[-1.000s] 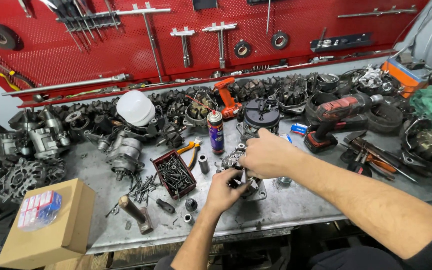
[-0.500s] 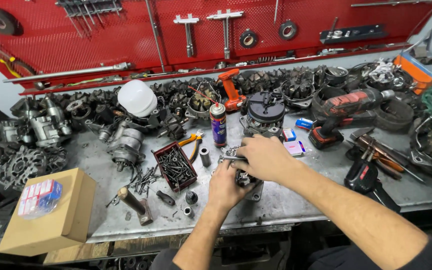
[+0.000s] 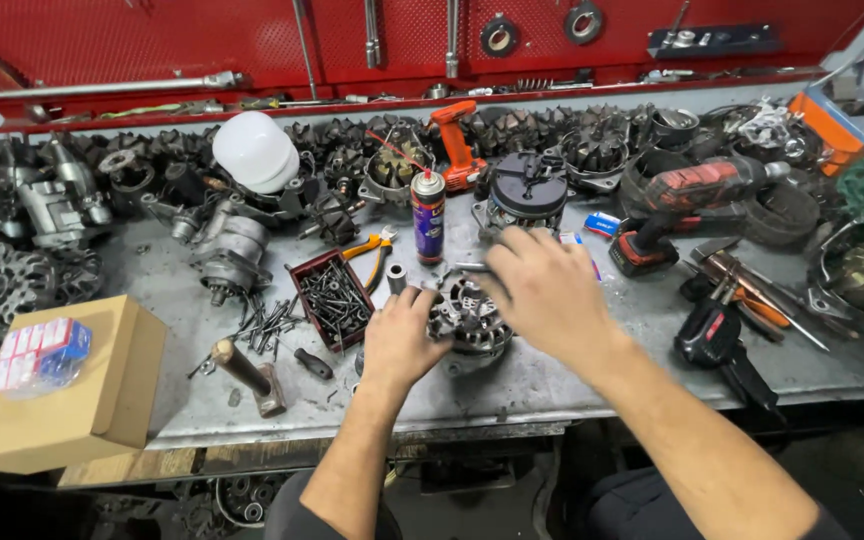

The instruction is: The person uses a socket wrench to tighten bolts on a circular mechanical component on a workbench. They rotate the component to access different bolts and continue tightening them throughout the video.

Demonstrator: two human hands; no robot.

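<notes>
Your left hand (image 3: 399, 340) grips the alternator (image 3: 467, 325) on the counter (image 3: 552, 375) near its front edge; your right hand (image 3: 550, 290) curls over its top. It looks heavy, rigid metal, so hold its ribbed housing, not the fins.

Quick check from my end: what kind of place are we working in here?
Most likely an auto-electrical repair workshop. A red pegboard tool wall backs a metal bench crowded with alternator parts, and both hands, left hand and right hand, are on an alternator.

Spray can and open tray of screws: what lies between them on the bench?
Orange-handled pliers lie between the spray can and the tray of screws, seen in the head view.
</notes>
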